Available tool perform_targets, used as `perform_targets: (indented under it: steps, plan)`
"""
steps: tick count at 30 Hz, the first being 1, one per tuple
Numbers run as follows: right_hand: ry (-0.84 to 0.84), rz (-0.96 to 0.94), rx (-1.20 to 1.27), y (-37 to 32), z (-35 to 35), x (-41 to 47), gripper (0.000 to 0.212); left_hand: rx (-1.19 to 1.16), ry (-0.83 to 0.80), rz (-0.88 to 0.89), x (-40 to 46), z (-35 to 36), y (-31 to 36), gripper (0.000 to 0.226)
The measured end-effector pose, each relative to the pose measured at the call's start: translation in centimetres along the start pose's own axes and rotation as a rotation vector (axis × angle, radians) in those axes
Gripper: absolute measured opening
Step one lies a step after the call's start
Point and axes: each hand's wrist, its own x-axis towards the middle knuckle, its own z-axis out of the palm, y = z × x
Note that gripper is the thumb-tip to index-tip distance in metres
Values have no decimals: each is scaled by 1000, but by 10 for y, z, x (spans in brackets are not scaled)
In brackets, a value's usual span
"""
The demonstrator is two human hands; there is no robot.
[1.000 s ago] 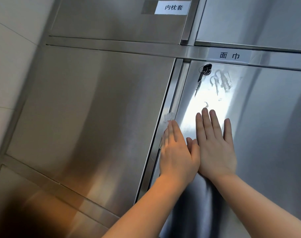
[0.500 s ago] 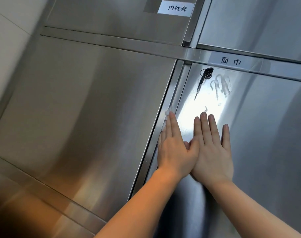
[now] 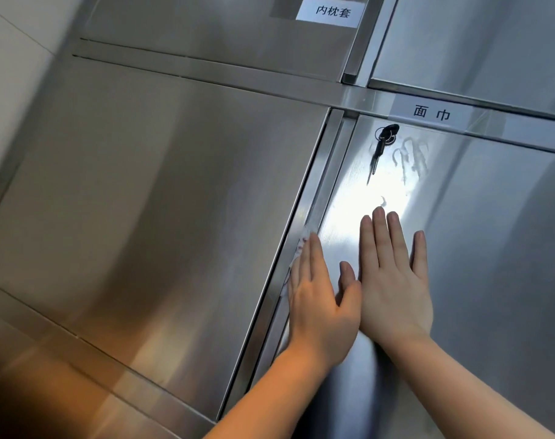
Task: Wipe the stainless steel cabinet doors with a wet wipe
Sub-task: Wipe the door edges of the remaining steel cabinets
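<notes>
Wall [image 3: 13,90]: at the far left we see pale tiles, matte, with thin grout lines.
Left door [image 3: 162,198]: we count one large brushed-steel panel, flat and rectangular, with soft streaky reflections; it leans in our view, its right edge running from upper right down to lower left.
Wet wipe [image 3: 301,245]: one white, crumpled wipe with faint reddish marks. Its long axis follows the vertical seam between the two doors, upper end toward the lock, lower end toward the wrist. It lies on the steel strip at the left edge of the right door, mostly covered by our left hand.
Left hand [image 3: 320,305]: one hand, fingers straight and together, pressing the wipe flat on the seam; nothing is curled round it. The thumb sticks out to the right, just beside the other hand.
Right hand [image 3: 393,289]: one hand, flat on the right door, fingers straight and slightly spread, pointing up; it holds nothing.
Right door [image 3: 491,248]: one brushed-steel panel with a bright glare patch and smeared finger marks near the top.
Keys [image 3: 380,147]: a black-headed key sits in the lock, another hanging beneath it, pointing down.
Labels: we count two white printed strips, one [image 3: 330,12] on the upper door, one [image 3: 431,114] on the crossbar.
</notes>
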Motion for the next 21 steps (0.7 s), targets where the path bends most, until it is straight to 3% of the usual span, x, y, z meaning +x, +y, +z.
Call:
perform_targets:
  steps: [5, 11, 17, 21]
  plan:
    - [5, -13, -45, 2, 0, 1, 80, -20, -65, 11, 45, 2, 17, 85]
    - [-19, 5, -5, -1, -3, 0, 70, 2, -34, -28, -8, -6, -3, 70]
    - [-1, 14, 0, 0, -2, 0, 69, 51, -37, 96, 38, -1, 14, 92]
    - [-9, -4, -19, 0, 0, 0, 70, 96, -40, 109, 10, 0, 1, 85]
